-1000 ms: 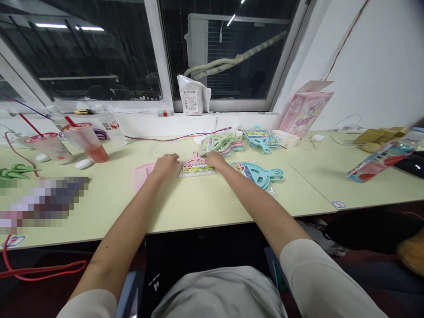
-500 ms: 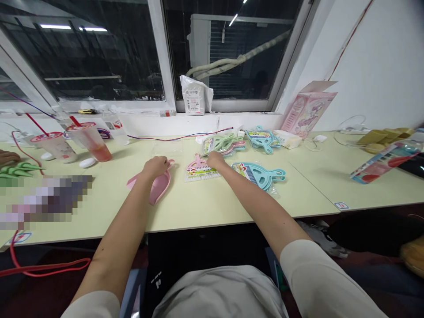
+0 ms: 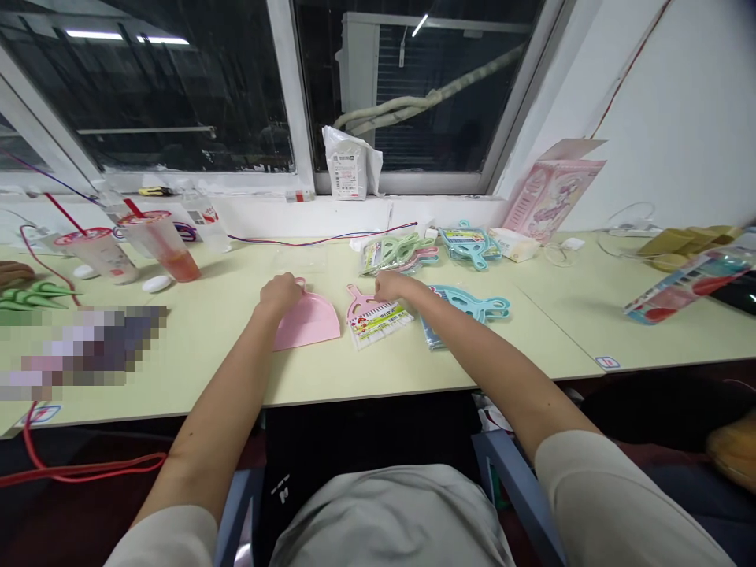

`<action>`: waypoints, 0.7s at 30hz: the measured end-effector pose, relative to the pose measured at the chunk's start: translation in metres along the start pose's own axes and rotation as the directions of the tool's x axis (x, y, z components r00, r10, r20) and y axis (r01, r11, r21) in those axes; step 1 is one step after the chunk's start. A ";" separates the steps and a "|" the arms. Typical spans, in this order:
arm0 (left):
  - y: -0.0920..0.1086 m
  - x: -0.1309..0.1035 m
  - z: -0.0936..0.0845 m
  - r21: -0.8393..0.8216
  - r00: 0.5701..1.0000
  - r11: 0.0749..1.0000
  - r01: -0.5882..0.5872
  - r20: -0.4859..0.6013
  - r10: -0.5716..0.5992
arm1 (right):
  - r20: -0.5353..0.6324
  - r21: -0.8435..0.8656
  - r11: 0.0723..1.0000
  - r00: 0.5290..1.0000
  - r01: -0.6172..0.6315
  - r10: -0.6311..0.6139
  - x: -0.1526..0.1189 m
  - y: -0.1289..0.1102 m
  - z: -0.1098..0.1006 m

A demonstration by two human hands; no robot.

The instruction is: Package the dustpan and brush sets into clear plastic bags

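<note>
A pink dustpan (image 3: 310, 319) lies on the table with its broad side facing the front, and my left hand (image 3: 280, 295) is closed on it near the handle. To its right, my right hand (image 3: 388, 287) pinches the edge of a pink brush (image 3: 359, 303) with white bristles and a printed card (image 3: 378, 319). Partly behind my right forearm is a blue dustpan and brush set (image 3: 464, 302). Farther back lie a bagged green and pink set (image 3: 398, 252) and a bagged blue set (image 3: 471, 246).
Two drink cups (image 3: 162, 244) with red straws and a bottle (image 3: 206, 224) stand at the back left. A pink box (image 3: 552, 197) and a tissue pack (image 3: 515, 244) are at the back right. Another person's hand (image 3: 15, 273) shows at the left edge.
The pink dustpan has turned, its flat pan now facing up and its wide edge toward the front. The pink brush has tilted and shifted slightly right and forward with my right hand.
</note>
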State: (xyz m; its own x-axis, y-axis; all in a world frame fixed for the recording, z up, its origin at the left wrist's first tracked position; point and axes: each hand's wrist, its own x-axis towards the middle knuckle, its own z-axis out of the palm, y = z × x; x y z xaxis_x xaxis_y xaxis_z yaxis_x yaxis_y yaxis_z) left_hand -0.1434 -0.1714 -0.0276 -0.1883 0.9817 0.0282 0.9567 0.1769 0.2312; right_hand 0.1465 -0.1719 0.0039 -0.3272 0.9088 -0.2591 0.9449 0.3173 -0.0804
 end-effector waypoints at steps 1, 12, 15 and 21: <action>0.002 -0.001 0.001 -0.001 1.000 1.000 0.004 0.001 -0.004 | -0.003 -0.006 1.000 1.000 0.025 -0.025 -0.001 -0.003 -0.002; 0.006 0.001 0.006 -0.009 0.999 0.999 0.037 -0.017 -0.038 | -0.016 -0.091 0.990 0.994 0.109 -0.111 0.023 -0.009 0.008; 0.006 0.000 0.005 -0.033 0.999 0.999 0.036 -0.019 -0.036 | 0.015 -0.045 0.992 0.993 0.118 -0.118 0.030 -0.004 0.003; 0.005 -0.001 0.002 -0.045 0.999 0.998 0.039 -0.010 -0.039 | -0.001 0.191 0.972 0.990 0.138 -0.141 0.038 0.011 0.007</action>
State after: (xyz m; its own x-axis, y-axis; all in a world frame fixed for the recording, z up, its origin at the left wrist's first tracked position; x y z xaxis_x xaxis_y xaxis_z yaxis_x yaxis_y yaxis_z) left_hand -0.1379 -0.1710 -0.0283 -0.2280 0.9732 0.0293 0.9377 0.2114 0.2756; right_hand 0.1445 -0.1357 -0.0133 -0.4569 0.8553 -0.2444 0.8748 0.3821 -0.2980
